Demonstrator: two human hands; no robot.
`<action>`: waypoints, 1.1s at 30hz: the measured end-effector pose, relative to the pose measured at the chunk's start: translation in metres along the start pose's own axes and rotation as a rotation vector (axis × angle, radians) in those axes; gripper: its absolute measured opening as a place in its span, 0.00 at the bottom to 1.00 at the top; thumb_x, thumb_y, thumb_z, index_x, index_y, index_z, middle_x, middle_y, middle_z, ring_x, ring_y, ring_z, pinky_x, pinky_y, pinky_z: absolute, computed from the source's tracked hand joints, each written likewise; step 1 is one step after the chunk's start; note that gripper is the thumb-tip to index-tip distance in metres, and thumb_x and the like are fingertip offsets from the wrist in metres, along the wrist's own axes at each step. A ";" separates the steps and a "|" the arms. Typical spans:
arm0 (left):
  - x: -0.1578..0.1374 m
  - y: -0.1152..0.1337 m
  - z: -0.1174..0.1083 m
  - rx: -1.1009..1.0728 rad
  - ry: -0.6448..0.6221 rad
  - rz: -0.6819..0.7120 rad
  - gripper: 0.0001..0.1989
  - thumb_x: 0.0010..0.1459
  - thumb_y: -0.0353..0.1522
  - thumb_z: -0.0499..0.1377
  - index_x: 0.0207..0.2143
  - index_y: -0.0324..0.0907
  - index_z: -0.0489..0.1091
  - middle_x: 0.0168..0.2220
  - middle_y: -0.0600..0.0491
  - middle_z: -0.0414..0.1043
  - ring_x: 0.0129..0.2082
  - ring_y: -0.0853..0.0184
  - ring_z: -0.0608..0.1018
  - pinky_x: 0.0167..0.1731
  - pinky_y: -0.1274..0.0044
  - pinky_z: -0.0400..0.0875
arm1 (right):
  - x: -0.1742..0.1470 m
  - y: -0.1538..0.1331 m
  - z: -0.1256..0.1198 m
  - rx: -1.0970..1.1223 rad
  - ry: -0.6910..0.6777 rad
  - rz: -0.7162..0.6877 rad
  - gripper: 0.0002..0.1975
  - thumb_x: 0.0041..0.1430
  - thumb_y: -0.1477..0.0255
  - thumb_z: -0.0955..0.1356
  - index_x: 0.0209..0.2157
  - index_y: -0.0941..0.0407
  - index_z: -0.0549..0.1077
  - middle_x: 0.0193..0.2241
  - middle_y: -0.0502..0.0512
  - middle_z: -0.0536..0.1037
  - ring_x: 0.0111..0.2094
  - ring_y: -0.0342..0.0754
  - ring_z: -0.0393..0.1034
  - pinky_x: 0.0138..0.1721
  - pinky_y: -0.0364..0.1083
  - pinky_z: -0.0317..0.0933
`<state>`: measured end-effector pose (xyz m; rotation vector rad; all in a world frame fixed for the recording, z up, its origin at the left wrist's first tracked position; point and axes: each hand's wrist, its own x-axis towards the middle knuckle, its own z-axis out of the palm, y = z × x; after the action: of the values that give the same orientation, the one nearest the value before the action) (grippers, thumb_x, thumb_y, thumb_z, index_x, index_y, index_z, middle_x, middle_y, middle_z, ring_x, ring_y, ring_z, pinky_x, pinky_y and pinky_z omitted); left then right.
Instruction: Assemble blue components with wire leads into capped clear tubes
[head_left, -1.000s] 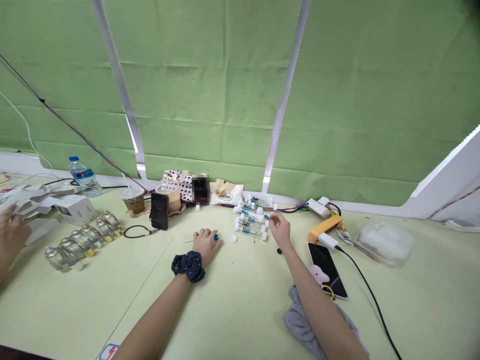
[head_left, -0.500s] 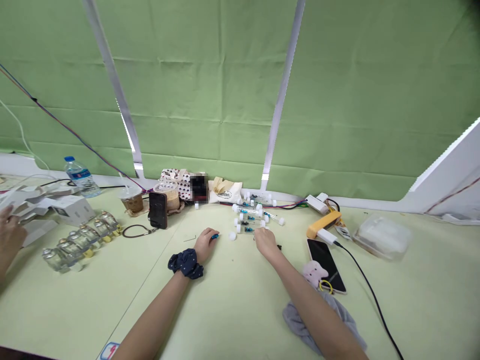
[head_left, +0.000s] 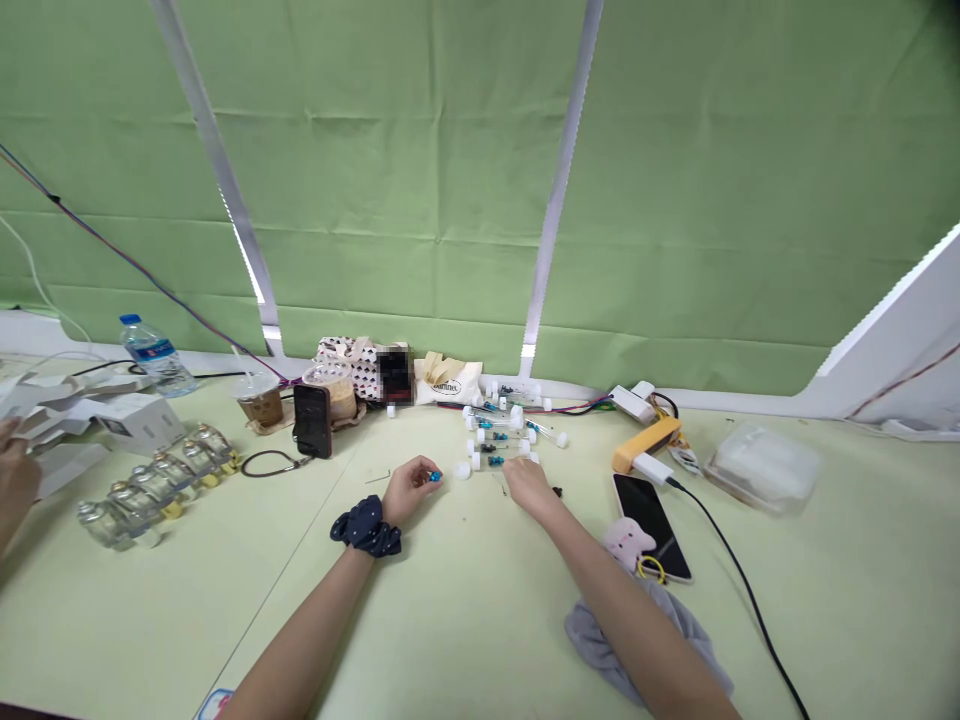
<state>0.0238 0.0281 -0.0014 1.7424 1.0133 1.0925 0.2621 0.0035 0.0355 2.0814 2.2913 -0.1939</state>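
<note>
My left hand (head_left: 409,488), a dark scrunchie (head_left: 367,527) on its wrist, pinches a small shiny blue piece (head_left: 435,477). My right hand (head_left: 529,485) is closed, knuckles up, just in front of several clear tubes (head_left: 504,436) with white caps and blue or black parts inside. At its fingertips shows a thin metal piece (head_left: 501,486); whether the fingers grip it is hidden. A loose white cap (head_left: 463,469) lies between my hands. Left of my left hand is a thin L-shaped hex key (head_left: 378,477). A small black piece (head_left: 557,491) sits beside my right wrist.
To the right lie a phone (head_left: 651,525), a pink plush charm (head_left: 630,542), a grey cloth (head_left: 652,635) and a plastic box (head_left: 763,468). Glass bottles (head_left: 161,482), drinks and an upright phone (head_left: 312,420) stand left. Another person's hand (head_left: 15,480) is at the far left.
My left hand has turned a little, showing more of the blue piece. My right hand has shifted slightly left, and the thin metal piece shows more clearly. The view has moved slightly.
</note>
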 end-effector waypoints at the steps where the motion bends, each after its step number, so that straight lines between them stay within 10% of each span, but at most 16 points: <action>1: -0.001 0.001 0.003 -0.022 -0.021 -0.008 0.14 0.43 0.38 0.63 0.30 0.39 0.69 0.27 0.53 0.72 0.23 0.72 0.69 0.24 0.80 0.62 | 0.000 0.000 0.001 0.010 -0.005 -0.015 0.08 0.47 0.84 0.66 0.31 0.62 0.74 0.32 0.66 0.76 0.38 0.56 0.71 0.34 0.45 0.59; 10: -0.007 0.005 0.020 -0.206 -0.199 -0.104 0.18 0.40 0.38 0.67 0.31 0.37 0.66 0.25 0.53 0.72 0.22 0.72 0.72 0.23 0.80 0.63 | 0.002 -0.001 -0.007 0.253 0.019 -0.129 0.08 0.44 0.84 0.65 0.28 0.60 0.72 0.30 0.58 0.75 0.34 0.49 0.72 0.30 0.41 0.61; 17: -0.008 0.006 0.020 -0.265 -0.243 -0.126 0.18 0.40 0.36 0.67 0.32 0.37 0.66 0.29 0.52 0.73 0.24 0.72 0.73 0.26 0.80 0.64 | 0.008 -0.028 0.003 1.395 0.123 -0.311 0.10 0.46 0.68 0.69 0.29 0.59 0.68 0.21 0.49 0.71 0.19 0.40 0.64 0.18 0.39 0.60; 33: -0.009 0.009 0.020 -0.318 -0.257 -0.138 0.17 0.42 0.35 0.67 0.32 0.37 0.67 0.27 0.55 0.70 0.25 0.71 0.74 0.28 0.78 0.68 | 0.003 -0.049 0.015 1.202 0.214 -0.394 0.02 0.45 0.74 0.68 0.25 0.59 0.72 0.24 0.51 0.74 0.26 0.42 0.66 0.27 0.40 0.60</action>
<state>0.0418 0.0129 -0.0014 1.4864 0.7435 0.8634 0.2122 0.0000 0.0236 1.9031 3.0961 -1.8206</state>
